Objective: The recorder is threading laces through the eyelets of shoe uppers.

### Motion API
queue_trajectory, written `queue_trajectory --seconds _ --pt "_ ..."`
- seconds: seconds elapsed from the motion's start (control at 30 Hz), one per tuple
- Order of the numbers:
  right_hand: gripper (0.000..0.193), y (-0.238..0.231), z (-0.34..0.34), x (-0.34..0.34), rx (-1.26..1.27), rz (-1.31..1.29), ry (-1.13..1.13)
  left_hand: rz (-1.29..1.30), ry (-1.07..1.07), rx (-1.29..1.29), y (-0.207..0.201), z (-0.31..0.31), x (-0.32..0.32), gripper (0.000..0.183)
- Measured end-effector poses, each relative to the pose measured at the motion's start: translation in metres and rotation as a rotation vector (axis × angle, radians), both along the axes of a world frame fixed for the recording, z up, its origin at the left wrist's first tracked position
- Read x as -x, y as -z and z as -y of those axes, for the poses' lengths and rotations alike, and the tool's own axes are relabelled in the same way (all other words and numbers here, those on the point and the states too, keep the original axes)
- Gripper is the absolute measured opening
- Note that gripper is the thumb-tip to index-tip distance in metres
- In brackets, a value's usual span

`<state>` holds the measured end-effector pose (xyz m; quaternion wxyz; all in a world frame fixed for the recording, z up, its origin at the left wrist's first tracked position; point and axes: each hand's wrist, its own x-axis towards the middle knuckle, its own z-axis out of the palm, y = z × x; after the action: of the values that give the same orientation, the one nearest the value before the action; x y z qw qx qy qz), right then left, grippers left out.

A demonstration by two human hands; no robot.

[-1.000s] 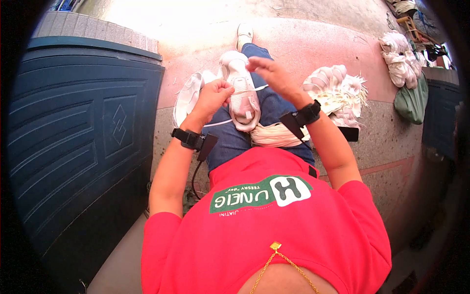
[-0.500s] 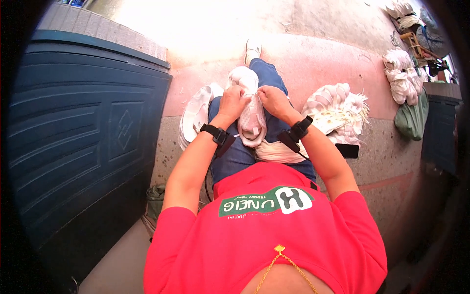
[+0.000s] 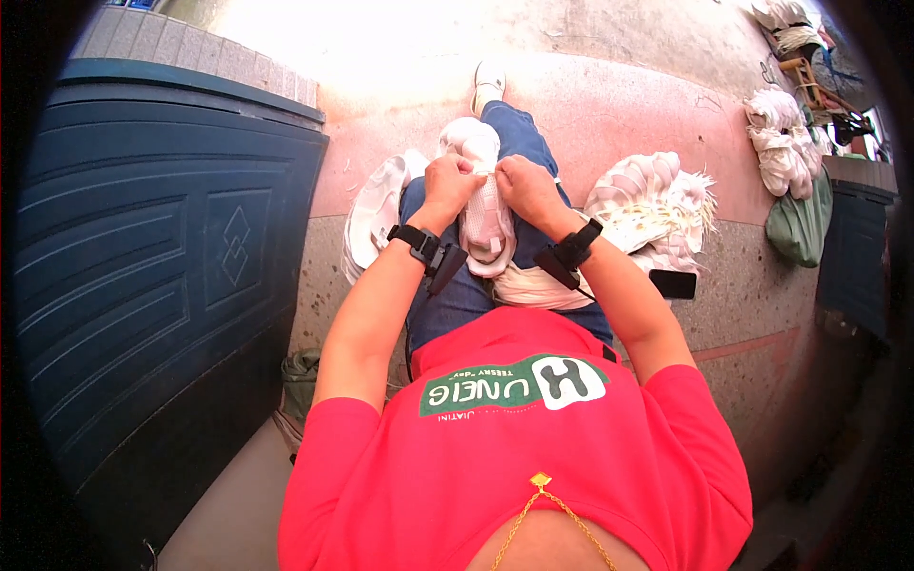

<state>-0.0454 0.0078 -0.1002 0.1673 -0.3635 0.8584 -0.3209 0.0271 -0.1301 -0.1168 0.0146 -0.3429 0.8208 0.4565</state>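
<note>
A white, pinkish mesh shoe upper lies lengthwise over my thighs. At its middle, my left hand pinches its left side with thumb and fingers closed. Opposite, my right hand is closed at the right side, its fingertips close to the left ones. Any lace between the fingertips is too small to make out. A bundle of cream strands, like shoelaces, rests in my lap by the upper's near end. Left of my leg is a stack of white shoe uppers.
To the right sits a pile of white uppers with loose strand ends, a black phone beside it. Farther right are white bundles and a green bag. A dark blue panelled door stands close on my left.
My hands and the upper stay nearly in place; the left fingers have shifted slightly at its middle. The whole view has moved a little.
</note>
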Motion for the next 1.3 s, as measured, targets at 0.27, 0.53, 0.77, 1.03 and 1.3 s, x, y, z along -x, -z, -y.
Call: queue_trajectory --seconds 0.27,0.53,0.77,1.03,1.3 --pt "0.013 0.002 0.000 -0.001 0.033 -0.022 -0.027 -0.037 -0.016 -0.041 -0.005 -0.003 -0.003 0.023" --pt "0.015 0.007 0.007 0.002 0.036 -0.038 -0.059 -0.070 -0.043 -0.079 -0.001 -0.003 -0.006 0.020" --pt "0.018 0.010 0.011 0.012 0.034 0.358 0.017 -0.033 -0.044 -0.041 -0.002 -0.005 -0.005 0.020" --pt "0.015 0.010 0.011 -0.002 0.092 -0.012 0.045 -0.097 -0.079 -0.027 0.000 -0.007 -0.010 0.024" --pt "0.009 0.004 0.011 -0.005 0.055 -0.172 -0.106 -0.045 -0.048 -0.018 -0.006 -0.002 -0.015 0.028"
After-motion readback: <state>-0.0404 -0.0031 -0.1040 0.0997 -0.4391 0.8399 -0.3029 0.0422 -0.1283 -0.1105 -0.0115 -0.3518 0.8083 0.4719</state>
